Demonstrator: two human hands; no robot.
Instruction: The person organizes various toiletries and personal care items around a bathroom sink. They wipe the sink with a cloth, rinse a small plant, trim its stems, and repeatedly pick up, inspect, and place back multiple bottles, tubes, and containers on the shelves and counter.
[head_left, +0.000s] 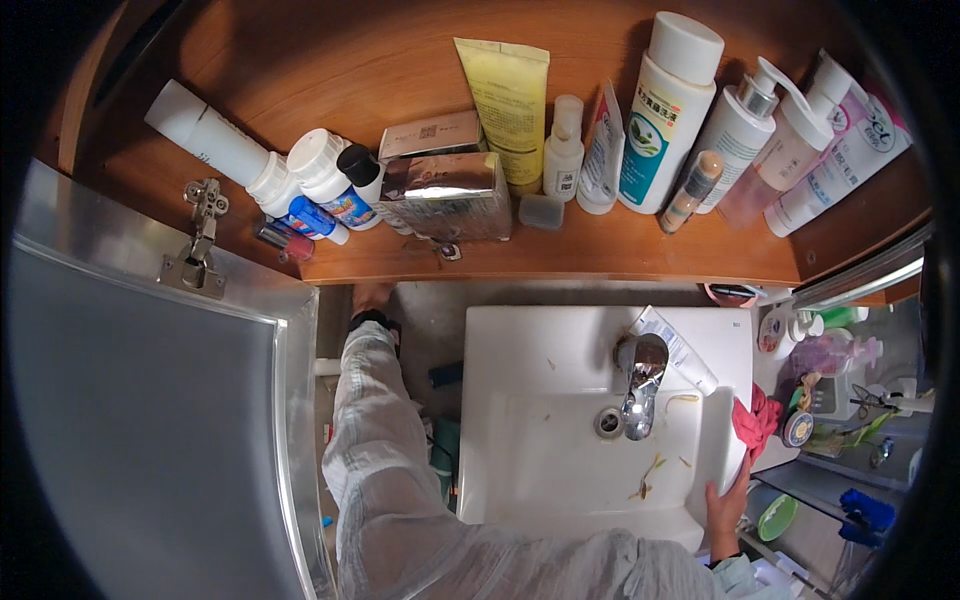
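Note:
A white ceramic washbasin (577, 465) lies before me, with a chrome faucet (642, 386) over its drain (608, 424). My right hand (727, 506) is at the basin's right rim, thumb on the inner side and fingers along the outer. Its fingertips reach the lower end of a crumpled red cloth (757, 421) draped over that rim. On the left, my sleeved left arm stretches forward past the basin. Only the wrist and a bit of my left hand (371, 297) show; the shelf edge hides the fingers. A white tube (679, 352) rests behind the faucet.
Above, a wooden shelf (600, 255) carries several bottles, a yellow tube (517, 112) and boxes (450, 195). An open cabinet door (150, 420) hangs at left on a metal hinge (199, 240). Plant scraps (646, 480) litter the basin. Pump bottles (825, 352) stand at right.

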